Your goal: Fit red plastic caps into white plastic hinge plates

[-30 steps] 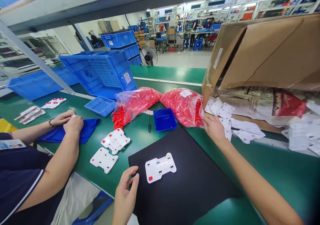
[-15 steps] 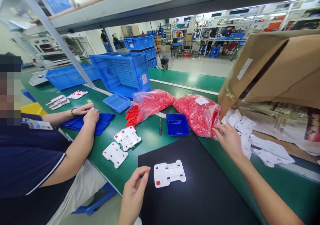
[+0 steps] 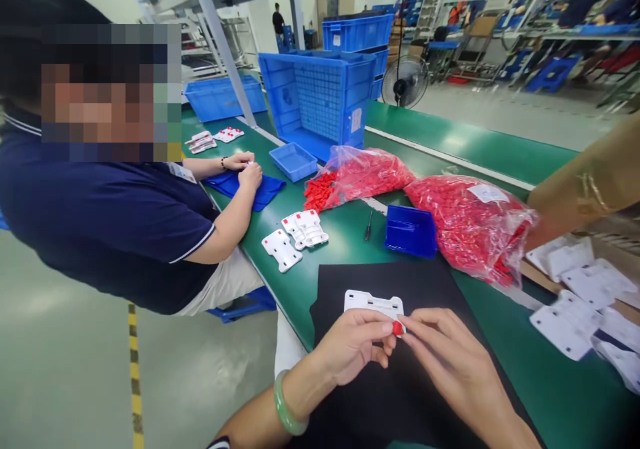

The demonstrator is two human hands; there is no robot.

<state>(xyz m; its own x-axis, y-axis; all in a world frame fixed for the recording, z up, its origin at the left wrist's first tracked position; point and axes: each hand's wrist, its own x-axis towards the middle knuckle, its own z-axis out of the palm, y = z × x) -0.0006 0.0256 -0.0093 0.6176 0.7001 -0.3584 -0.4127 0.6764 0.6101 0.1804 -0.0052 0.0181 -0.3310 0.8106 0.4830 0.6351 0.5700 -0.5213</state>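
The green table (image 3: 345, 239) is partly covered by a black mat (image 3: 380, 396), over whose near half both bare hands are held. Beyond the mat, a clear bag (image 3: 465, 222) is filled with red pieces and marked with a white label; just beside it, a shallow blue tray (image 3: 411, 231) is placed. By the right hand (image 3: 453, 356), thumb and forefinger are brought close together on the right side of a small red piece; by the left hand (image 3: 353, 346), the same piece is pinched from the left. On the mat, just beyond the fingers, a white plate (image 3: 373, 302) is laid—glossy, round-cornered, pierced by small dark slots, its near part hidden by the hands. The red piece (image 3: 398, 328) is seen at the plate's near right corner—bright, plain, mostly covered by fingertips; whether the plate is touched by it cannot be told.
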